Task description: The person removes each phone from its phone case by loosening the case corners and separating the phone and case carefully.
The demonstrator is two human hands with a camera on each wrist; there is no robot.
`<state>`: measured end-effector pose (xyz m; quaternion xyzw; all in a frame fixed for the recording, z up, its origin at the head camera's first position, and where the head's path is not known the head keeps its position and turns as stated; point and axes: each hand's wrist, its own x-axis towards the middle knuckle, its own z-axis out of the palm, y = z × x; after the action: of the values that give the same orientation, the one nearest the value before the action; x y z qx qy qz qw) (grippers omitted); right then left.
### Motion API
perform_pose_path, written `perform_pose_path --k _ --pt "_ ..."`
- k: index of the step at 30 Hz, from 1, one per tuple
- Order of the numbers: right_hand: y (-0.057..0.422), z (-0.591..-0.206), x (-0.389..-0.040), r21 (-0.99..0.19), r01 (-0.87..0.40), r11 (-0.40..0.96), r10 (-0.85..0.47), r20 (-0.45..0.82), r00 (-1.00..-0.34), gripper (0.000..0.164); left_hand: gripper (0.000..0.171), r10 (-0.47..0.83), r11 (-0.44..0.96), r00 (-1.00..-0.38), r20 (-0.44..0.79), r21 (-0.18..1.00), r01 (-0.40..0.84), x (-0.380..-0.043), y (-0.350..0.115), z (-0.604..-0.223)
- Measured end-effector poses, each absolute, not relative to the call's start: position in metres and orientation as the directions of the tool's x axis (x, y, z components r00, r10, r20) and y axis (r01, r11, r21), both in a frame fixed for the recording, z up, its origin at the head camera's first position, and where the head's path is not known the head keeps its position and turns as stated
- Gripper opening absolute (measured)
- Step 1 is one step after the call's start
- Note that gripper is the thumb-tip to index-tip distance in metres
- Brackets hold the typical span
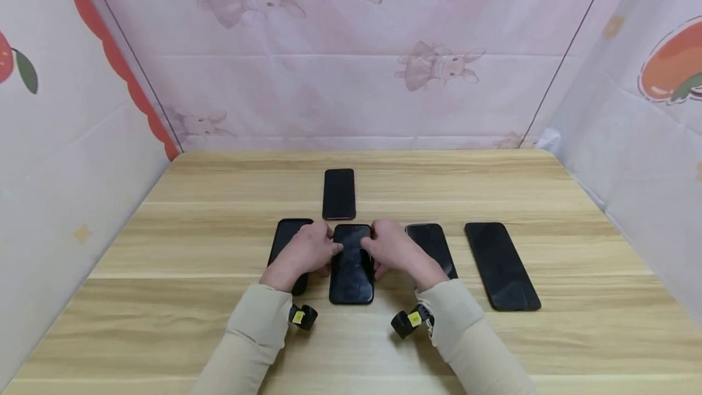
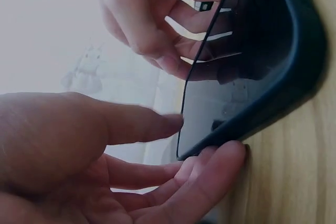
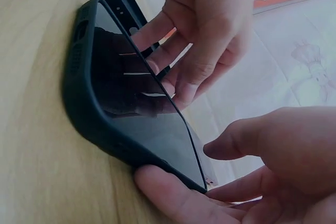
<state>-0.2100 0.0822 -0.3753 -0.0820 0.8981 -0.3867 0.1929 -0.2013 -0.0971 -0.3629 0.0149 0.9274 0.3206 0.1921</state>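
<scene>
Flat on the wooden table, a black smartphone in a dark case lies screen up between the two hands. My left hand holds its left side, thumb over the screen's edge and fingers along the case. On the opposite side my right hand grips in the same way. Close up in the left wrist view, the left fingertips touch the rim of the phone. The right wrist view shows a right finger against the case of the phone, with the thumb raised over the glass.
Another phone lies partly under the left forearm, and one more partly behind the right wrist. A larger phone rests farther right. Behind the middle one is a phone. Printed cloth walls enclose the table.
</scene>
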Motion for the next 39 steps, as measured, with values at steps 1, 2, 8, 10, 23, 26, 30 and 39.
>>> perform_pose_path --k 1,2,8,10,23,26,30,39 --pt "0.083 -0.375 -0.21 -0.727 0.006 0.687 -0.296 -0.287 -0.911 0.016 0.015 0.159 0.788 -0.926 -0.342 0.609 -0.09 -0.201 -0.097 -0.363" --pt "0.083 -0.374 -0.21 -0.727 0.011 0.686 -0.295 -0.292 -0.91 0.017 0.016 0.164 0.783 -0.926 -0.339 0.616 -0.086 -0.201 -0.097 -0.363" --pt "0.084 -0.374 -0.212 -0.74 0.033 0.672 -0.287 -0.302 -0.909 0.021 0.036 0.202 0.7 -0.928 -0.313 0.709 -0.087 -0.203 -0.096 -0.367" --pt "0.084 -0.374 -0.211 -0.748 0.03 0.664 -0.289 -0.293 -0.911 0.021 0.044 0.202 0.668 -0.933 -0.297 0.739 -0.091 -0.203 -0.096 -0.368" --pt "0.094 -0.369 -0.211 -0.926 0.071 0.372 -0.276 -0.183 -0.944 0.041 0.05 0.217 0.536 -0.954 -0.208 0.842 -0.061 -0.203 -0.098 -0.37" --pt "0.098 -0.365 -0.213 -0.969 0.08 0.232 -0.273 -0.143 -0.951 0.04 0.05 0.219 0.465 -0.958 -0.186 0.883 -0.065 -0.202 -0.097 -0.365" --pt "0.104 -0.362 -0.215 -0.991 0.054 0.125 -0.243 -0.083 -0.966 0.048 0.052 0.229 0.399 -0.959 -0.166 0.915 -0.063 -0.201 -0.093 -0.359" --pt "0.109 -0.357 -0.215 -0.998 0.044 0.048 -0.253 -0.055 -0.966 0.053 0.039 0.291 0.327 -0.945 -0.147 0.944 -0.046 -0.198 -0.09 -0.353"
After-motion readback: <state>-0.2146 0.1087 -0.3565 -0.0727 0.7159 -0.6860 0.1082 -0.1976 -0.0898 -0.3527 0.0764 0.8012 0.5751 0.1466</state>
